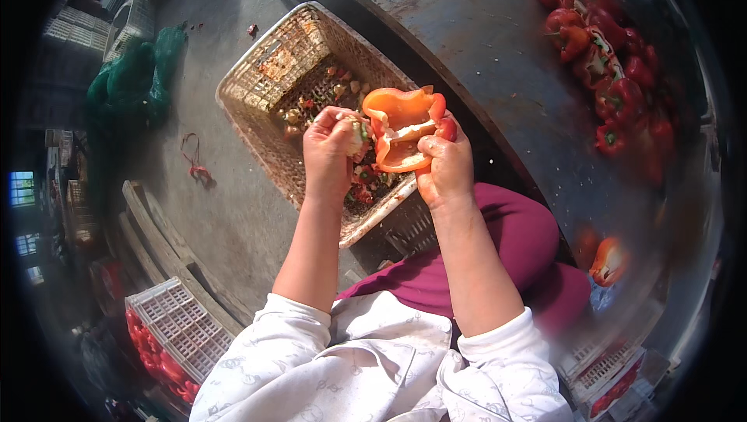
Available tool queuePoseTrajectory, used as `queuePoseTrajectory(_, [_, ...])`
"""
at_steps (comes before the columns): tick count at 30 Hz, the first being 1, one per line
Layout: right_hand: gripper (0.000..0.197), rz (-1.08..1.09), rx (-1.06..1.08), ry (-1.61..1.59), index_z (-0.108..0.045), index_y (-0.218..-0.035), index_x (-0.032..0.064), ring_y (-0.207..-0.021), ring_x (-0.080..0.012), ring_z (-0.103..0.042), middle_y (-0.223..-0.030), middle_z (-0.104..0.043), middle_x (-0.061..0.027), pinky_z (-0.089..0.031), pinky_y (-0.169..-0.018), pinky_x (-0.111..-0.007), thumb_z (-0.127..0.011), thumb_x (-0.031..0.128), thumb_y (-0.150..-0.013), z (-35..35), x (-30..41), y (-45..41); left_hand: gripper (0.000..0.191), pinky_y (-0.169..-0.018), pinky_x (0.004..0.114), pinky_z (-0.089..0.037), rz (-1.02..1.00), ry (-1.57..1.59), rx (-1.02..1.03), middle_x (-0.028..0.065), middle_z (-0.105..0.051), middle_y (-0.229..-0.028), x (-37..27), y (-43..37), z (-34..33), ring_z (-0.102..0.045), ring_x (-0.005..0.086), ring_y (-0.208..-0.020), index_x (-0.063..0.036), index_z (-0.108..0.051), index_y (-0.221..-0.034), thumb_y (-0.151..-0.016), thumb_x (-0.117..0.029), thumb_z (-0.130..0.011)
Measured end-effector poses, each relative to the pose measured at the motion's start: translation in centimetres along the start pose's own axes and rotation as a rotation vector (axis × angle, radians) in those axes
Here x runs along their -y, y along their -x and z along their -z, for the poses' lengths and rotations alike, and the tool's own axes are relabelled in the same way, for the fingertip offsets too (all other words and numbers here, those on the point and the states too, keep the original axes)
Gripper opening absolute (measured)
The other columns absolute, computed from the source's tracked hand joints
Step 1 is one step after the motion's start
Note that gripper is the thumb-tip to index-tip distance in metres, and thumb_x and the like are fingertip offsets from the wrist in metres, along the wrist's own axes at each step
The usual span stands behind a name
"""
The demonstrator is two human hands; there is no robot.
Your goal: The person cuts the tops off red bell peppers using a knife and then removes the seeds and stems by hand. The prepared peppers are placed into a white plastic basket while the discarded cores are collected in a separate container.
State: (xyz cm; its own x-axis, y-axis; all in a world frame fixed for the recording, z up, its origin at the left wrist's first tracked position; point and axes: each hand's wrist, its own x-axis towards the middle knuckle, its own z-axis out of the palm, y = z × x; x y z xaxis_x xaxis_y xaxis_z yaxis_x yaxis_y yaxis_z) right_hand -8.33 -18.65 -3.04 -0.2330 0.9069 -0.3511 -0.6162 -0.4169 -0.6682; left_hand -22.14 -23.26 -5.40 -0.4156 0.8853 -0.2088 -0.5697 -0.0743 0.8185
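Observation:
My right hand [448,159] grips an opened red-orange bell pepper [402,108], its hollow inside and pale ribs facing up. Pinched in my left hand [330,145] is a pale, seedy pepper core [357,137] with a bit of green on it. The two hands are close together, the core just left of the pepper's cut edge. Below them stands a dirty white plastic crate [239,66]. Cores, seeds and red scraps [315,104] lie on its bottom, partly hidden by my hands.
Several red peppers [618,83] are heaped on the metal table [484,43] to the right. One cut pepper [608,261] lies nearer me. Wooden beams [169,247], a white crate with red peppers [181,323] and green netting [131,75] are at left. A red string [198,171] lies on the floor.

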Motion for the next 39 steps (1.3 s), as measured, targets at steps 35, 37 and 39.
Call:
queuePoseTrajectory(35, [0.043, 0.449, -0.207, -0.387, -0.052, -0.111, 0.004, -0.108, -0.0244, -0.052, -0.105, -0.057, -0.0086, -0.042, -0.097, -0.04, -0.041, -0.01, -0.071, 16.9, 19.5, 10.4, 0.024, -0.065, 0.023, -0.046, -0.088, -0.464, 0.089, 0.0035, -0.057, -0.095, 7.1, -1.4, -4.0, -0.054, 0.0108, -0.079, -0.0032, -0.056, -0.11, -0.091, -0.012, -0.045])
queuePoseTrajectory(37, [0.047, 0.832, -0.257, -0.467, -0.047, -0.115, 0.001, -0.111, -0.0279, -0.05, -0.112, -0.053, -0.0138, -0.04, -0.099, -0.047, -0.046, -0.011, -0.07, 22.2, 23.7, 17.7, 0.023, -0.061, 0.019, -0.04, -0.113, -0.486, 0.182, 0.0016, -0.059, -0.09, 8.7, -0.5, -9.3, -0.052, 0.0077, -0.074, -0.0018, -0.058, -0.108, -0.088, -0.008, -0.049])
queuePoseTrajectory(39, [0.056, 1.172, -0.295, -0.451, -0.037, -0.127, -0.0021, -0.127, -0.0363, -0.033, -0.13, -0.04, -0.0224, -0.023, -0.108, -0.053, -0.045, -0.001, -0.072, 25.8, 25.9, 23.1, 0.021, -0.061, 0.02, -0.04, -0.162, -0.554, 0.375, 0.0014, -0.06, -0.086, 10.0, -1.8, -12.0, -0.051, 0.0069, -0.071, -0.0023, -0.059, -0.106, -0.087, -0.006, -0.052])
